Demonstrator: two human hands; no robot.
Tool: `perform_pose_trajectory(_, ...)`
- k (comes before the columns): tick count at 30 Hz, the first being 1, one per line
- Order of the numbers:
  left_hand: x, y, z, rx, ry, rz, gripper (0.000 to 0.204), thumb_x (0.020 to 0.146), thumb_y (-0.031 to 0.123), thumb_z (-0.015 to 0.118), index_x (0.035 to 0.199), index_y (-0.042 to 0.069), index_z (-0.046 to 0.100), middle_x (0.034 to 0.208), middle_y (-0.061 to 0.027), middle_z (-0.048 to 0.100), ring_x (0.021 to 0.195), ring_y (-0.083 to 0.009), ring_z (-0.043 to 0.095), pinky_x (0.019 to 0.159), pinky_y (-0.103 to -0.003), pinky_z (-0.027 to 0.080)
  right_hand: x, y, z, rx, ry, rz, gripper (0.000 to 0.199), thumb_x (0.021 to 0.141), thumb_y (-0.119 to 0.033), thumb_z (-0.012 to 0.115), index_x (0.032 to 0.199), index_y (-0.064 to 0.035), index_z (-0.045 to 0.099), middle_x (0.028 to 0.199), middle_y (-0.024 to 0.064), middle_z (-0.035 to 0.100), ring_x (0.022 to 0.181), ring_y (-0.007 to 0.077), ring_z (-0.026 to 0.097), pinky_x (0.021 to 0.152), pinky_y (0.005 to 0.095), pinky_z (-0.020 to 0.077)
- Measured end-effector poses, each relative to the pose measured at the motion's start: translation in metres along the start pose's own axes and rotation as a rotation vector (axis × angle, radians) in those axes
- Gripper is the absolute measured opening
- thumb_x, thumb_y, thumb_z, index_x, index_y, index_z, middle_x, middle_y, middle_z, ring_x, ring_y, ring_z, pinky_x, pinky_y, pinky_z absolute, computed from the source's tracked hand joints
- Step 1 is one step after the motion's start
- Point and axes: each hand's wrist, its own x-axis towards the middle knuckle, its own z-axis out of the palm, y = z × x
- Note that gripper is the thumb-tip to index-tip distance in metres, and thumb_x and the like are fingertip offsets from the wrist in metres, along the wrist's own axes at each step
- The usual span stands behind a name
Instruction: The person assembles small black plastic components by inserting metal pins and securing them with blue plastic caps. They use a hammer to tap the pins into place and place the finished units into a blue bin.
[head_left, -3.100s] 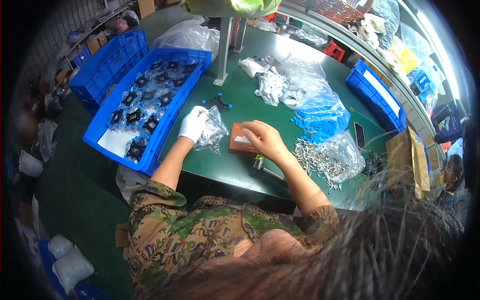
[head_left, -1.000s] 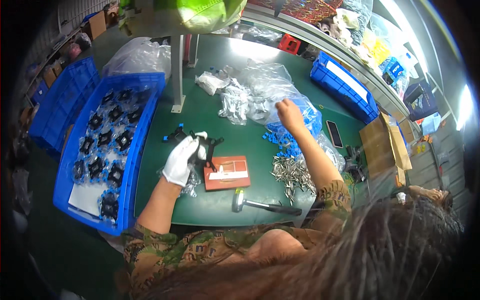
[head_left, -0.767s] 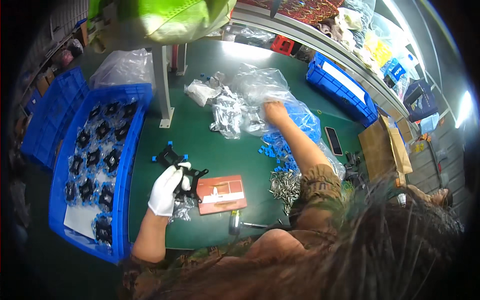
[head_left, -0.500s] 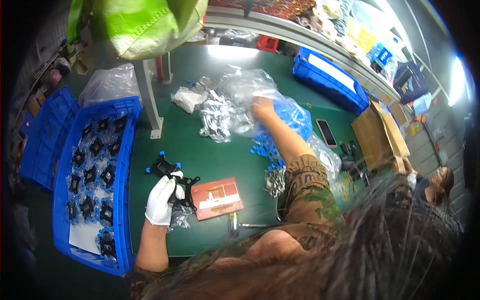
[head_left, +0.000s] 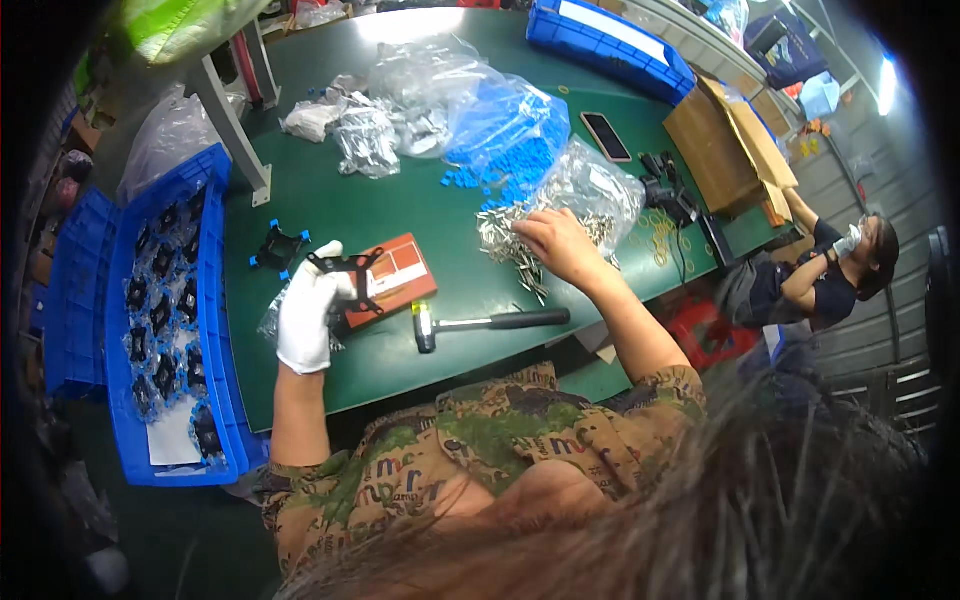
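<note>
My left hand (head_left: 308, 318), in a white glove, holds a black X-shaped bracket (head_left: 350, 273) just above the left edge of an orange-brown block (head_left: 398, 276) on the green table (head_left: 380, 200). My bare right hand (head_left: 556, 243) rests, fingers curled, on a pile of small metal pins (head_left: 510, 245) beside their clear bag (head_left: 595, 190). Whether it pinches any pin I cannot tell. A second black bracket with blue tips (head_left: 277, 247) lies left of the block. A hammer (head_left: 490, 322) lies near the table's front edge between my arms.
A blue bin of black brackets (head_left: 165, 330) stands at the left. Behind are a bag of blue caps (head_left: 505, 140), clear bags of parts (head_left: 370, 125), a phone (head_left: 605, 136), another blue bin (head_left: 610, 40) and a cardboard box (head_left: 725, 140). Another person (head_left: 820, 275) sits at the right.
My right hand has come back from the bag of blue caps to the pile of metal pins. My left hand still holds the black bracket by the orange-brown block. The view has shifted.
</note>
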Motion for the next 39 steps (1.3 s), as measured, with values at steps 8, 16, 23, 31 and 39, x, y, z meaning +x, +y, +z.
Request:
perform_pose_trajectory(8, -0.062, -0.054, 0.090, 0.151, -0.059, -0.173, 0.039, 0.100, 0.005, 0.054, 0.137, -0.008, 0.049, 0.096, -0.0065, 0.064, 0.088, -0.0112, 0.062, 0.084, -0.025, 0.051, -0.077, -0.016, -0.004, 0.031, 0.019, 0.086, 0.019, 0.091, -0.013, 0.066, 0.109, -0.0094, 0.070, 0.091, 0.0062, 0.061, 0.093, 0.0266, 0.060, 0.085, 0.0399, 0.0429)
perform_pose_trajectory(16, -0.068, -0.077, 0.093, 0.250, -0.218, -0.302, 0.037, 0.101, 0.011, 0.054, 0.135, -0.003, 0.055, 0.091, -0.0042, 0.065, 0.083, -0.0108, 0.061, 0.081, -0.026, 0.051, -0.062, -0.026, -0.011, 0.164, -0.123, -0.197, 0.027, 0.087, -0.009, 0.062, 0.112, -0.0151, 0.070, 0.098, 0.0043, 0.060, 0.097, 0.0253, 0.058, 0.084, 0.0378, 0.0444)
perform_pose_trajectory(23, -0.064, -0.075, 0.090, 0.253, -0.236, -0.340, 0.037, 0.101, 0.012, 0.052, 0.134, -0.003, 0.057, 0.091, -0.0041, 0.066, 0.083, -0.0103, 0.062, 0.080, -0.026, 0.051, -0.035, -0.011, 0.000, 0.074, -0.264, -0.502, 0.027, 0.088, -0.017, 0.057, 0.112, -0.0186, 0.071, 0.101, 0.0027, 0.059, 0.101, 0.0209, 0.057, 0.087, 0.0377, 0.0436)
perform_pose_trajectory(31, -0.058, -0.076, 0.094, 0.194, -0.186, -0.337, 0.033, 0.102, 0.014, 0.054, 0.130, -0.002, 0.061, 0.087, -0.0032, 0.066, 0.078, -0.0093, 0.061, 0.076, -0.025, 0.051, -0.038, -0.019, 0.007, 0.078, -0.209, -0.395, 0.015, 0.089, -0.019, 0.062, 0.099, -0.0124, 0.070, 0.093, 0.0029, 0.058, 0.097, 0.0216, 0.059, 0.085, 0.0373, 0.0435)
perform_pose_trajectory(39, -0.048, -0.066, 0.110, 0.411, -0.212, -0.344, 0.029, 0.100, 0.016, 0.059, 0.125, 0.003, 0.067, 0.088, -0.0033, 0.069, 0.076, -0.0105, 0.065, 0.071, -0.026, 0.054, -0.045, -0.039, -0.001, 0.643, 0.049, 0.016, 0.012, 0.087, -0.015, 0.071, 0.093, -0.0052, 0.069, 0.089, 0.0049, 0.065, 0.086, 0.0208, 0.064, 0.079, 0.0342, 0.0481)
